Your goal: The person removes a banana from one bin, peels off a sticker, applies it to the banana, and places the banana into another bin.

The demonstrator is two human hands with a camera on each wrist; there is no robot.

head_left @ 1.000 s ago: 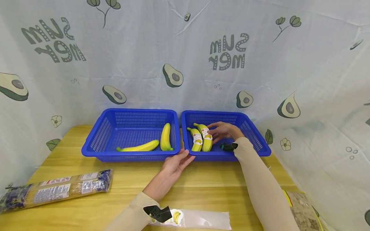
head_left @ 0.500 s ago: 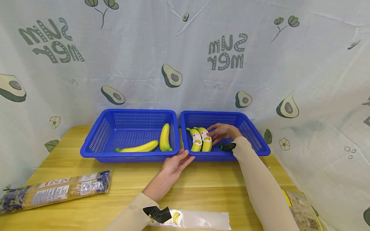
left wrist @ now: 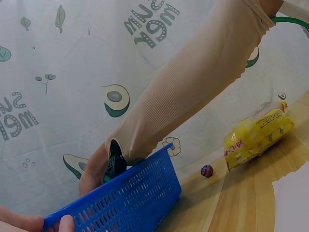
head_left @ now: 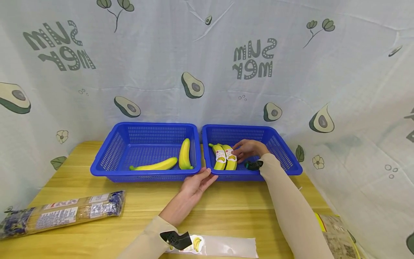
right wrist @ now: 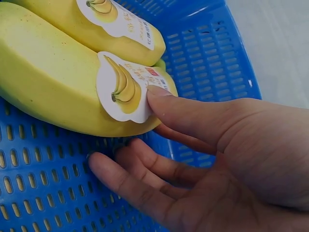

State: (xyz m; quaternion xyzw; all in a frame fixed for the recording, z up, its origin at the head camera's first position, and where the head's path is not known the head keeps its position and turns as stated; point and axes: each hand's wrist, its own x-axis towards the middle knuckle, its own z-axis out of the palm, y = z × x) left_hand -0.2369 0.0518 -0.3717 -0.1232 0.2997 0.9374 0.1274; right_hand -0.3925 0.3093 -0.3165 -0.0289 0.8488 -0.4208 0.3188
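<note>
Two yellow bananas lie side by side in the right blue basket [head_left: 255,176], each wearing a white banana sticker. My right hand [head_left: 248,148] reaches into this basket. Its thumb rests on the sticker [right wrist: 125,89] of the nearer banana [right wrist: 53,92], with the index finger tucked behind the banana's edge; the other fingers hang below it, bent and apart. The second banana [head_left: 219,165] lies just left of it. My left hand [head_left: 194,184] grips the basket's front left corner, with thumb and finger at the rim in the left wrist view.
The left blue basket [head_left: 142,172] holds two bananas without stickers. A long pasta pack [head_left: 64,214] lies at the left. A strip of stickers [head_left: 226,246] lies in front by my left sleeve. At the right are a yellow package [left wrist: 256,135] and a small dark ball [left wrist: 207,170].
The right banana in the right basket has shifted slightly toward me and settled level beside the other, and the right hand has come down with it. The left hand has stayed put.
</note>
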